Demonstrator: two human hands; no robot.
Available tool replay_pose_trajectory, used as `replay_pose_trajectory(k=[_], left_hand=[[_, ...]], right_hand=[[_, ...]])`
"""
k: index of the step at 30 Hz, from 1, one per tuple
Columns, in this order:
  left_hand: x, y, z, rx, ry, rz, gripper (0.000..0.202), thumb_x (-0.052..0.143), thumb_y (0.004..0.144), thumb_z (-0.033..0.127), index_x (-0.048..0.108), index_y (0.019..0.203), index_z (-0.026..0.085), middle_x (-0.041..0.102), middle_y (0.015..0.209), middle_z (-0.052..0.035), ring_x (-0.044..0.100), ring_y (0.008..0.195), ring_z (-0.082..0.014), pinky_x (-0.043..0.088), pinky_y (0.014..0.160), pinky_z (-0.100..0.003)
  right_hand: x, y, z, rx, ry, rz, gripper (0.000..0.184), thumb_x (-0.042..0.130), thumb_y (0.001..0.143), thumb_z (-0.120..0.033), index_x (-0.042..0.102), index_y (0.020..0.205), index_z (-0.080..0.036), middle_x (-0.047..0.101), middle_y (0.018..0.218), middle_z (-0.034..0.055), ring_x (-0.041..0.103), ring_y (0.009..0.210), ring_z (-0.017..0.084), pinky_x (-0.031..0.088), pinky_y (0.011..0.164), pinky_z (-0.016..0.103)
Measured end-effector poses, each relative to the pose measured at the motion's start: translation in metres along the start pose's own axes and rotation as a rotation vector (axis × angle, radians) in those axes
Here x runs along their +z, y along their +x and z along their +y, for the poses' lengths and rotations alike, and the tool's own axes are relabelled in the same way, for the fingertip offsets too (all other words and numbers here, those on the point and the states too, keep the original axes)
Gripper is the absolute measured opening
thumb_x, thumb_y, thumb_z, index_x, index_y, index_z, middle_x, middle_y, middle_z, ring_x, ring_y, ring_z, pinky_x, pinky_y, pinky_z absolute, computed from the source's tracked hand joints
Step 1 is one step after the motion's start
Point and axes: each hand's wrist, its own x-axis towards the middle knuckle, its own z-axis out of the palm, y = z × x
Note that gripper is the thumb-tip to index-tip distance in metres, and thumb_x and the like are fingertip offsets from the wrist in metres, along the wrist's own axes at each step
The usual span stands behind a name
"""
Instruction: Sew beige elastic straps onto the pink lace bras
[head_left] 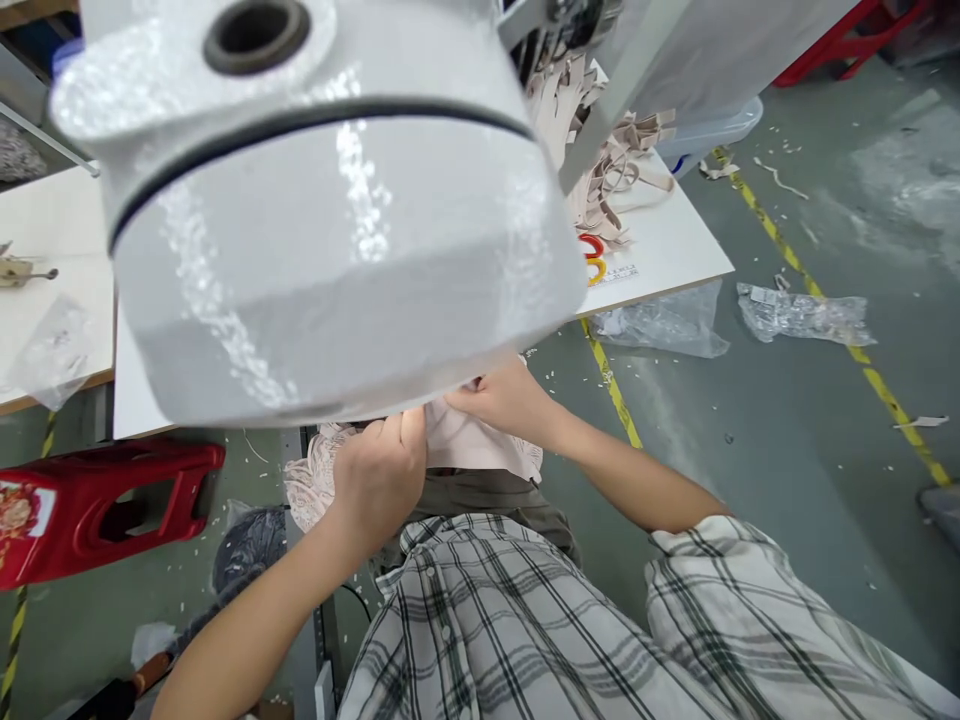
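Observation:
Pale pink fabric (472,445) with a lacy part (315,475) at its left hangs over my lap, below the edge of a large white machine head (345,260). My left hand (382,465) is closed on the fabric's left side, thumb up close under the machine. On the other side, my right hand (514,400) pinches the cloth near its upper right, fingers partly hidden. The machine head covers the far part of the fabric and whatever lies beneath it.
Pink fabric strips (611,180) lie on the white table (675,260) at right, beside scissors with red and yellow handles (594,262). A red stool (112,510) stands at left. Plastic bags (806,315) and scraps litter the green floor.

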Motion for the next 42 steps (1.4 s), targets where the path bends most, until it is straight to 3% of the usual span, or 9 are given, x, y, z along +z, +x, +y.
replay_pose_trajectory(k=[4,7,21,24,29,37,42], left_hand=[[0.0,0.001,0.001,-0.02,0.023,0.0,0.029,0.048,0.09,0.013,0.062,0.116,0.011,0.048,0.049,0.0019,0.046,0.043,-0.0149,0.019,0.043,-0.03],[0.002,0.0,0.002,-0.031,0.023,-0.015,0.03,0.048,0.089,0.013,0.062,0.116,0.011,0.048,0.049,0.0014,0.043,0.041,-0.015,0.018,0.043,-0.03],[0.002,-0.004,0.003,-0.178,-0.096,-0.203,0.025,0.047,0.088,0.019,0.065,0.105,0.019,0.044,0.047,0.0006,0.032,0.036,-0.0125,0.008,0.041,-0.028],[0.003,-0.004,0.003,-0.138,-0.043,-0.143,0.023,0.047,0.087,0.017,0.066,0.102,0.019,0.043,0.046,0.0014,0.033,0.036,-0.0127,0.009,0.041,-0.028],[0.003,-0.001,0.003,-0.075,-0.011,-0.021,0.029,0.049,0.089,0.015,0.064,0.114,0.018,0.049,0.047,0.0025,0.042,0.039,-0.0141,0.014,0.042,-0.028],[0.003,-0.008,-0.003,-0.094,0.027,-0.053,0.028,0.047,0.092,0.015,0.065,0.113,0.018,0.053,0.049,0.0015,0.047,0.043,-0.0143,0.017,0.045,-0.03],[0.003,-0.006,0.0,-0.106,-0.034,-0.093,0.026,0.046,0.094,0.018,0.064,0.113,0.02,0.056,0.053,0.0003,0.052,0.048,-0.0149,0.019,0.046,-0.03]], right_hand=[[-0.004,0.011,0.003,-0.022,0.08,-0.059,0.027,0.057,0.082,-0.02,0.073,0.104,-0.021,0.064,0.127,0.0051,0.064,0.111,0.022,0.054,0.099,0.037],[-0.006,0.016,0.007,-0.04,0.09,-0.092,0.029,0.058,0.081,-0.019,0.074,0.105,-0.02,0.063,0.131,0.0061,0.064,0.117,0.024,0.05,0.107,0.041],[-0.009,0.02,0.01,-0.062,0.049,-0.131,0.029,0.06,0.083,-0.019,0.074,0.108,-0.024,0.064,0.132,0.0028,0.063,0.119,0.023,0.051,0.106,0.041],[-0.008,0.019,0.011,-0.058,0.058,-0.117,0.031,0.061,0.081,-0.017,0.074,0.108,-0.024,0.064,0.133,0.0027,0.062,0.121,0.024,0.051,0.107,0.041],[-0.01,0.017,0.016,-0.056,0.097,-0.076,0.03,0.063,0.08,-0.019,0.075,0.107,-0.023,0.066,0.131,0.0037,0.064,0.119,0.024,0.051,0.106,0.039],[-0.003,0.018,0.014,-0.066,0.115,-0.104,0.031,0.061,0.084,-0.023,0.073,0.112,-0.024,0.063,0.135,0.0046,0.06,0.125,0.025,0.046,0.112,0.043],[-0.009,0.016,0.019,-0.045,0.148,-0.123,0.032,0.062,0.084,-0.027,0.071,0.115,-0.025,0.062,0.136,0.0045,0.062,0.119,0.025,0.055,0.098,0.041]])
